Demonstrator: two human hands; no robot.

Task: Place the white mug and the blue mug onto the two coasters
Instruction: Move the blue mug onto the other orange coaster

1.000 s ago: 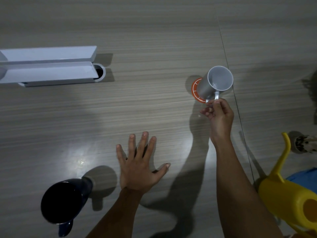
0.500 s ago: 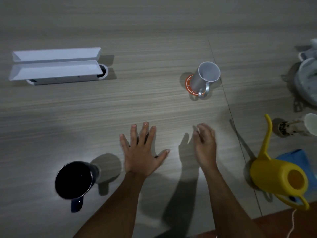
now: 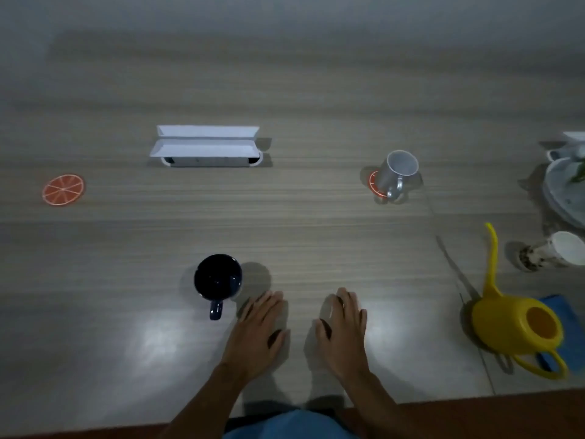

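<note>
The white mug (image 3: 398, 174) stands upright on an orange-slice coaster (image 3: 374, 184) at the right middle of the table, handle toward me. The blue mug (image 3: 217, 280) stands on the bare table near the front, handle toward me. A second orange-slice coaster (image 3: 63, 189) lies bare at the far left. My left hand (image 3: 258, 331) rests flat on the table just right of the blue mug, not touching it. My right hand (image 3: 343, 327) lies flat beside it. Both hands hold nothing.
A white open box (image 3: 205, 146) sits at the back middle. At the right are a yellow watering can (image 3: 512, 324) on a blue cloth (image 3: 560, 312), a small vase (image 3: 550, 253) and a white plate (image 3: 563, 191). The table's front edge (image 3: 474, 396) runs close to me.
My right hand let go of the white mug on its coaster and drew back to the table beside my left hand. The view pulled back, bringing the left coaster into sight.
</note>
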